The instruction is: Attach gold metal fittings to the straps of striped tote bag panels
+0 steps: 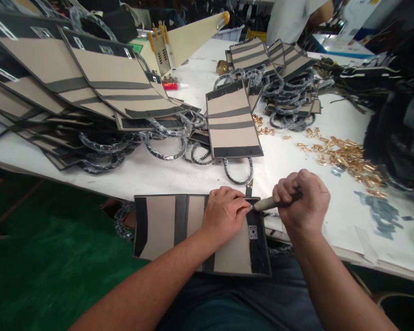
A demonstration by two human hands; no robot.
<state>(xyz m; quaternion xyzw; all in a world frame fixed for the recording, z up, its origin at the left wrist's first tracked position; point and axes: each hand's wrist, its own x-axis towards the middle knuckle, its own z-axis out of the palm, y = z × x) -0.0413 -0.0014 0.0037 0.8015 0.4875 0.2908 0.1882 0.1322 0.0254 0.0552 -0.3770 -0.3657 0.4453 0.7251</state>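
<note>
An unfolded bag panel (pixel 232 257), beige inside with dark bands and edges, lies across my lap by the table edge. My left hand (pixel 226 211) rests on it, fingertips pinched together near its upper right corner. Whatever they hold is too small to make out. In my fist, my right hand (pixel 305 200) grips a tapered greyish-beige hand tool (pixel 267 202). The tool's narrow end points left and meets the left fingertips over the dark band. A small pale square plate (pixel 253 232) shows on that band.
Similar panels (pixel 113 69) with plastic-wrapped handles are stacked at the left, with another pile (pixel 250 50) at the back. One panel (pixel 232 124) lies just ahead. Gold metal fittings (pixel 348 158) and grey pieces (pixel 379 214) are scattered at the right. A person (pixel 290 20) is behind the table.
</note>
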